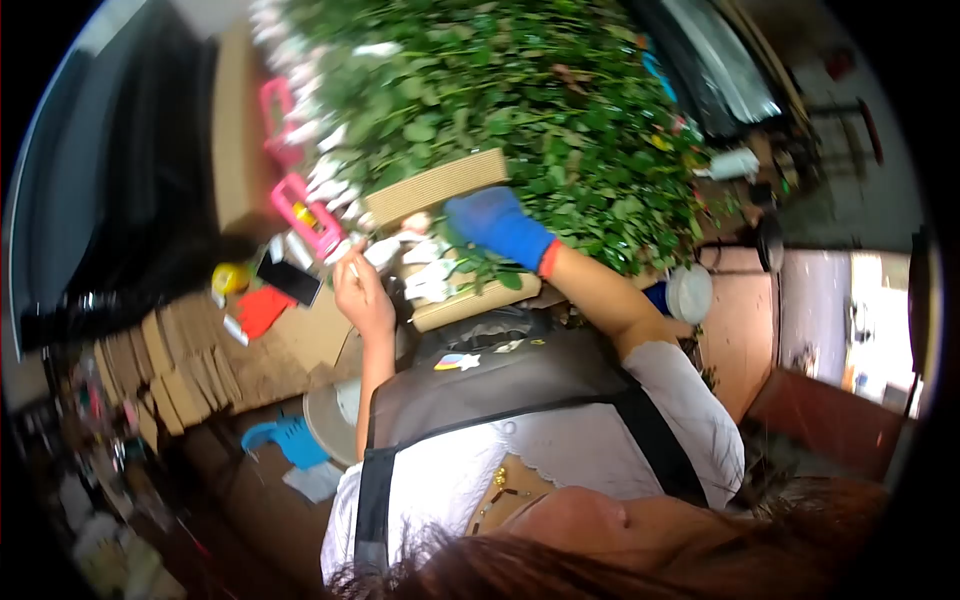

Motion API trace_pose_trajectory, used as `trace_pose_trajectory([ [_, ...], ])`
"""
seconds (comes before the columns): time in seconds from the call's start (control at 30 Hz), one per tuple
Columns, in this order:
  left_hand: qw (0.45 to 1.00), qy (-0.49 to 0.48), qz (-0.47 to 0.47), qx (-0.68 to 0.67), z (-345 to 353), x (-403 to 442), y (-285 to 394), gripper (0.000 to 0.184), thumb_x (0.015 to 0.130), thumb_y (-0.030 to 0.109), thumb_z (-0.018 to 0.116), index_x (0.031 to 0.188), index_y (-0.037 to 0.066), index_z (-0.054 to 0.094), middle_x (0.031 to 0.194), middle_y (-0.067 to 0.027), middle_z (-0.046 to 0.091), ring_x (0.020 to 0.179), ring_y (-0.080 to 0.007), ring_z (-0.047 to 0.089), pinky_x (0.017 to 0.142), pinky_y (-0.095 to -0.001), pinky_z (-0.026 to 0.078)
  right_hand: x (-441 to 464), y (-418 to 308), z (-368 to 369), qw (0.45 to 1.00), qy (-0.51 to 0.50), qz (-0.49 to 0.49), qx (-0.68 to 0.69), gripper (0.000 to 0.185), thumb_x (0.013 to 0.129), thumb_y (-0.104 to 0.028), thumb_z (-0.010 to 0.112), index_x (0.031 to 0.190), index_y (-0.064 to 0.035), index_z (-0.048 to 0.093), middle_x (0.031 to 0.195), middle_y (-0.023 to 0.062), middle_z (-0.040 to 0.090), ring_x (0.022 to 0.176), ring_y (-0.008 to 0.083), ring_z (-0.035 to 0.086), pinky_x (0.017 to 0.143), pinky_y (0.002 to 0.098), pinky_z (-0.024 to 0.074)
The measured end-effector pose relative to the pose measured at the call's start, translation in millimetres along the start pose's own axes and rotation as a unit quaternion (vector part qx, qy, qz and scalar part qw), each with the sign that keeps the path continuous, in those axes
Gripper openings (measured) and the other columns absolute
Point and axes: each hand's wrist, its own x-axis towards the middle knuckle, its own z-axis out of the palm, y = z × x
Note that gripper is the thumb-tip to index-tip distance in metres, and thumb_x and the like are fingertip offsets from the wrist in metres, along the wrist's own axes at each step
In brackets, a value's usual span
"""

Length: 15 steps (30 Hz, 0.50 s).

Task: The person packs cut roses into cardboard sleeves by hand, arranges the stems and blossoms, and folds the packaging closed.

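My left hand (362, 297), bare, is closed with fingers pinched at the lower end of a pink tool (305, 215) that has a yellow part inside; blur hides its exact kind. My right hand (492, 225) wears a blue glove with a red cuff. Its fingers curl over leafy flower stems (492, 268), just right of the white-covered flower heads (430, 278). A strip of corrugated cardboard (440, 186) stands beyond these flowers, touching the glove. Another cardboard piece (475, 302) lies on the near side, against my dark apron (500, 375).
A large heap of green leafy stems (540, 90) covers the far side, white-covered heads facing left. A second pink object (275, 115) stands at the left. Nearby lie a phone (289, 278), a yellow tape roll (231, 278), a red item (265, 312) and cardboard stacks (175, 375).
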Motion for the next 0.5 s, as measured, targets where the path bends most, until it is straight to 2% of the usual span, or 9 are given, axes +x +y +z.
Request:
trace_pose_trajectory([
  [0.03, 0.997, 0.022, -0.070, -0.013, -11, 6, 3, 0.020, 0.097, 0.011, 0.055, 0.103, -0.003, 0.068, 0.095, -0.0084, 0.068, 0.089, -0.0180, 0.064, 0.076, -0.0318, 0.049, -1, 10, 6, 0.997, 0.035, -0.056, -0.040, 0.023, 0.087, -0.031, 0.054, 0.096, -0.0160, 0.070, 0.077, 0.0122, 0.070, 0.069, 0.0345, 0.069, 0.065, 0.0450, 0.0537],
  [0.07, 0.982, -0.040, -0.172, -0.062, -17, 6, -15, 0.019, 0.095, 0.013, 0.059, 0.102, -0.002, 0.068, 0.094, -0.0078, 0.067, 0.084, -0.0161, 0.063, 0.072, -0.0292, 0.049, -6, 14, 1, 0.996, 0.036, -0.070, 0.030, 0.028, 0.087, -0.035, 0.057, 0.105, -0.0161, 0.067, 0.083, 0.0127, 0.071, 0.076, 0.0350, 0.069, 0.069, 0.0456, 0.0538],
  [0.1, 0.951, -0.101, -0.269, -0.118, -20, 6, -36, 0.019, 0.092, 0.015, 0.064, 0.100, -0.001, 0.068, 0.092, -0.0072, 0.067, 0.079, -0.0141, 0.063, 0.067, -0.0266, 0.048, -6, 14, 1, 0.997, 0.032, -0.071, 0.025, 0.030, 0.087, -0.036, 0.057, 0.107, -0.0160, 0.066, 0.086, 0.0129, 0.071, 0.078, 0.0345, 0.069, 0.070, 0.0458, 0.0535],
  [0.17, 0.859, -0.182, -0.411, -0.245, -3, 4, -45, 0.020, 0.090, 0.019, 0.071, 0.096, 0.002, 0.065, 0.077, -0.0022, 0.061, 0.059, -0.0079, 0.054, 0.053, -0.0234, 0.041, -9, 12, 0, 0.998, 0.027, -0.063, 0.009, 0.034, 0.088, -0.040, 0.058, 0.112, -0.0157, 0.063, 0.091, 0.0132, 0.071, 0.082, 0.0334, 0.069, 0.073, 0.0464, 0.0529],
  [0.23, 0.902, -0.186, -0.348, -0.175, 25, 3, -42, 0.023, 0.088, 0.023, 0.076, 0.088, 0.003, 0.065, 0.075, 0.0012, 0.061, 0.057, -0.0057, 0.049, 0.051, -0.0233, 0.038, -8, 5, -3, 0.999, -0.001, -0.043, -0.021, 0.037, 0.087, -0.040, 0.061, 0.115, -0.0168, 0.061, 0.095, 0.0133, 0.071, 0.086, 0.0316, 0.068, 0.076, 0.0455, 0.0521],
  [0.27, 0.899, -0.203, -0.352, -0.165, 29, 7, -43, 0.026, 0.087, 0.025, 0.078, 0.081, 0.003, 0.066, 0.072, 0.0032, 0.060, 0.059, -0.0048, 0.048, 0.052, -0.0225, 0.038, -6, 4, 0, 0.999, -0.001, -0.040, -0.030, 0.036, 0.086, -0.039, 0.062, 0.115, -0.0173, 0.061, 0.094, 0.0130, 0.071, 0.086, 0.0313, 0.068, 0.076, 0.0451, 0.0522],
  [0.37, 0.901, -0.153, -0.344, -0.216, 41, 0, -50, 0.026, 0.088, 0.022, 0.076, 0.074, 0.005, 0.064, 0.070, 0.0035, 0.060, 0.060, -0.0042, 0.048, 0.052, -0.0218, 0.037, -5, -3, -3, 0.998, -0.010, -0.017, -0.054, 0.032, 0.085, -0.036, 0.064, 0.112, -0.0179, 0.062, 0.092, 0.0112, 0.071, 0.086, 0.0301, 0.068, 0.075, 0.0440, 0.0520],
  [0.4, 0.889, -0.148, -0.368, -0.230, 38, -4, -47, 0.025, 0.089, 0.020, 0.075, 0.073, 0.006, 0.061, 0.070, 0.0045, 0.059, 0.061, -0.0039, 0.047, 0.054, -0.0217, 0.037, -5, -3, -1, 0.998, -0.002, -0.019, -0.059, 0.031, 0.085, -0.035, 0.064, 0.111, -0.0178, 0.062, 0.091, 0.0108, 0.071, 0.085, 0.0301, 0.068, 0.075, 0.0440, 0.0519],
  [0.5, 0.922, -0.104, -0.310, -0.206, 32, -13, -40, 0.025, 0.089, 0.019, 0.074, 0.072, 0.008, 0.060, 0.069, 0.0055, 0.057, 0.061, -0.0036, 0.046, 0.054, -0.0219, 0.037, -4, -1, 5, 0.997, 0.025, -0.035, -0.058, 0.029, 0.085, -0.034, 0.064, 0.108, -0.0173, 0.062, 0.088, 0.0103, 0.071, 0.083, 0.0304, 0.068, 0.074, 0.0443, 0.0517],
])
